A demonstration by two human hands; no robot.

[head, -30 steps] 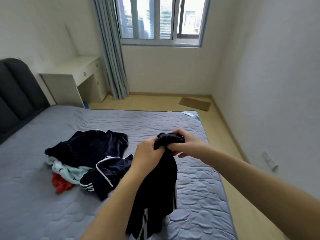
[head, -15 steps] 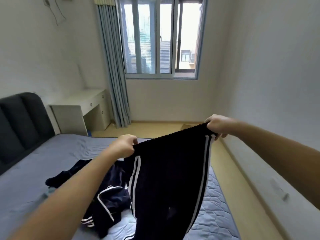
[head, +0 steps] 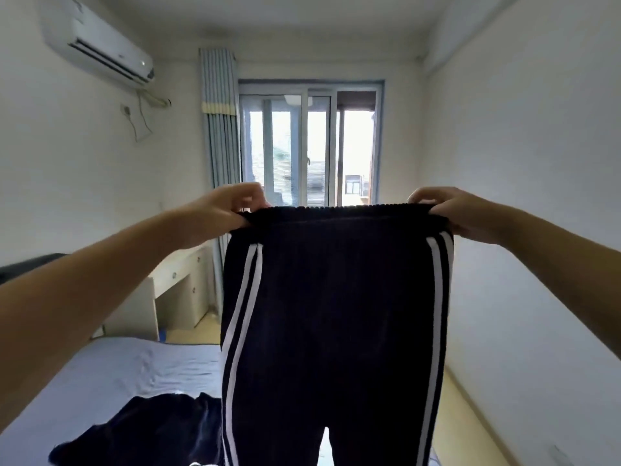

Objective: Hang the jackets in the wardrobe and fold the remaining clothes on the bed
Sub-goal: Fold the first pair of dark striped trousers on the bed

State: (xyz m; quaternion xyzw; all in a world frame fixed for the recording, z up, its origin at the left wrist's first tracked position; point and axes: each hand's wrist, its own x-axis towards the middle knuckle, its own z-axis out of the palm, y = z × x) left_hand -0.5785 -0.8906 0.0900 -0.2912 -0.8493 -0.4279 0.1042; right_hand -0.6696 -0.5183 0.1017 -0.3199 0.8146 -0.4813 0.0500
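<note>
The grey bed (head: 117,371) fills the lower left. Over its right side hang black trousers (head: 336,314) with white side stripes, spread wide in front of the window (head: 309,146). A dark clothes heap (head: 144,432) lies on the bed beside them. The left grip (head: 232,210) and right grip (head: 447,210) are each clamped on a waistband corner.

text: none readable | air conditioner (head: 97,45): small mark on front, too blurred to read
</note>
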